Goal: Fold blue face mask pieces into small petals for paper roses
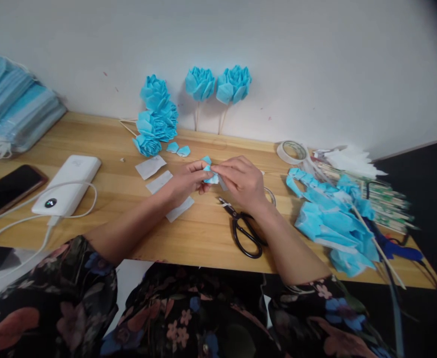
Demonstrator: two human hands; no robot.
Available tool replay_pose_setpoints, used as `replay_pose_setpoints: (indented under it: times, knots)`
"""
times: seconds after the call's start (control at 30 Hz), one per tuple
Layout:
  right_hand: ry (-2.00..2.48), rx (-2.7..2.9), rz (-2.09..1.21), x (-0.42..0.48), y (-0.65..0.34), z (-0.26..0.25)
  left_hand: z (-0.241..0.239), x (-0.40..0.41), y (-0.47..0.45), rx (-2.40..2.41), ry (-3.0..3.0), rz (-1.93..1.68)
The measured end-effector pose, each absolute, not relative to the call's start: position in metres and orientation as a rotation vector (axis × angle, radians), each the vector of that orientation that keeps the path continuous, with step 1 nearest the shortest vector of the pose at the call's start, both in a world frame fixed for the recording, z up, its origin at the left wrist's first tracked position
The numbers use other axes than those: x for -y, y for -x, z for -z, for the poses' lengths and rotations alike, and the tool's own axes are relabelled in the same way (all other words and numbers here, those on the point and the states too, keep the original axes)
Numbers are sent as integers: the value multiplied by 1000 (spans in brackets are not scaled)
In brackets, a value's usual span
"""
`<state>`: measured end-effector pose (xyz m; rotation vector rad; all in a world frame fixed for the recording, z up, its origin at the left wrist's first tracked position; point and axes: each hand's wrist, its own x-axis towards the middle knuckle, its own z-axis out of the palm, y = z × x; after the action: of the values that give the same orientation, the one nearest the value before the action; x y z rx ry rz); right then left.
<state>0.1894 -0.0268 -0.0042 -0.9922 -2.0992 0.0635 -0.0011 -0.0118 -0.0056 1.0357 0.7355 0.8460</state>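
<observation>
Over the middle of the table, my left hand (190,180) is closed on a small piece of blue fabric (211,178), probably a petal. My right hand (241,180) meets it from the other side, its fingers pinched at the same piece. The fingers hide part of it. Black-handled scissors (245,231) lie below my right hand. White paper strips (159,182) lie under and left of my left hand. Two cut blue petals (183,151) rest behind my hands, beside a pile of blue fabric flowers (155,122).
Two blue flowers on sticks (234,85) lean on the wall. To the right are a tape roll (292,152), blue folded fabric (330,223) and a blue-handled tool (405,252). At left are a power bank (71,181) with a cable, a phone (11,189) and stacked masks (15,107).
</observation>
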Motion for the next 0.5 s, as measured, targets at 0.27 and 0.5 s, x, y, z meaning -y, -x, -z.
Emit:
replay_pose_setpoints:
  times: [0.27,0.5]
  knots:
    - [1084,1865,-364,34,-185,-4,4,11,2,-766,-1037,-891]
    - [1241,1592,-1092,32,-185,-8,5,11,1,-842,-1198,-940]
